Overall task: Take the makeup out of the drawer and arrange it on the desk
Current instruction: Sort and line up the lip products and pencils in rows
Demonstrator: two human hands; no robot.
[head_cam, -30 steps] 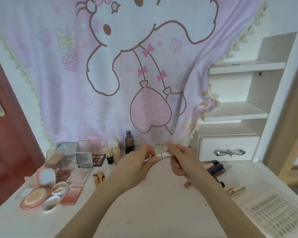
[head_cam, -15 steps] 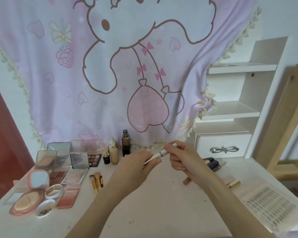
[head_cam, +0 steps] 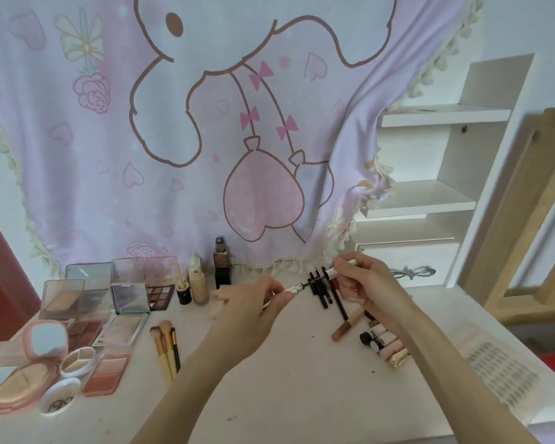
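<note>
Above the desk [head_cam: 302,379], the left hand [head_cam: 253,309] pinches the silver tube [head_cam: 293,288] while the right hand [head_cam: 366,283] grips its cap [head_cam: 337,270], wand partly drawn, seemingly checking it before arranging it with the pencils [head_cam: 322,288].

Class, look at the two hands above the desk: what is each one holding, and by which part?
The left hand pinches the white pen's barrel near its open end; the right hand grips its cap, pulled slightly off.

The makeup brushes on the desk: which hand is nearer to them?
Left. The left hand hovers just right of the makeup brushes; the right hand is farther right, above the black pencils.
</note>
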